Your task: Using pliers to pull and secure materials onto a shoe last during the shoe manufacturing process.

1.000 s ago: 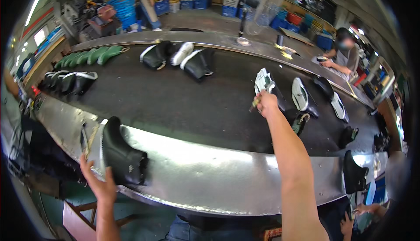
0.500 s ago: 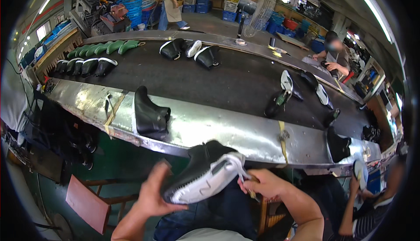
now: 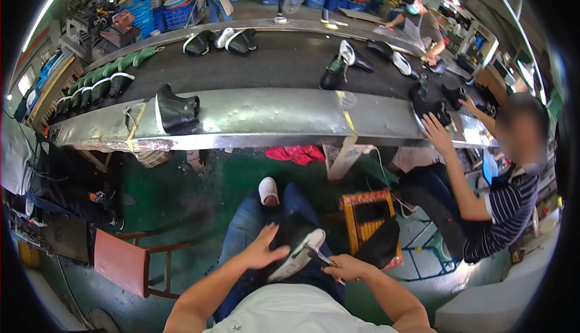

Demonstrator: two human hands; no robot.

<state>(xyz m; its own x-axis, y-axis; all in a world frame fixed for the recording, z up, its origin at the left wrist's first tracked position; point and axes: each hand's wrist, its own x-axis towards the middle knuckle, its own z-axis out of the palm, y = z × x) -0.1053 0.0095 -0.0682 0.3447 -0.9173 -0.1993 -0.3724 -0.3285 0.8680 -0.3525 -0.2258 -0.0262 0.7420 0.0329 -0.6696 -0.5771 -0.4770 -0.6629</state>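
Note:
A black boot (image 3: 295, 258) with a pale underside lies across my lap, its underside turned up. My left hand (image 3: 261, 249) is at its left side, fingers stretched and thumb apart; it is hard to tell how firmly it touches the boot. Closed round the handles of metal pliers (image 3: 316, 254), my right hand (image 3: 348, 268) sits to the right of the boot. The jaws of the pliers meet the pale edge of the boot. Whether they pinch any material is too small to see.
A metal ledge (image 3: 260, 118) runs along a dark conveyor belt (image 3: 272, 70) ahead. One black boot (image 3: 175, 110) stands on the ledge. At right, a co-worker (image 3: 507, 212) handles boots; another person (image 3: 420, 28) works across the belt. A red-seated chair (image 3: 121, 263) stands left, an orange stool (image 3: 370, 227) right.
The boot has come down from near the ledge onto my lap, both hands with it. The pliers now reach its edge. At right, the co-worker's hands have moved onto boots at the ledge.

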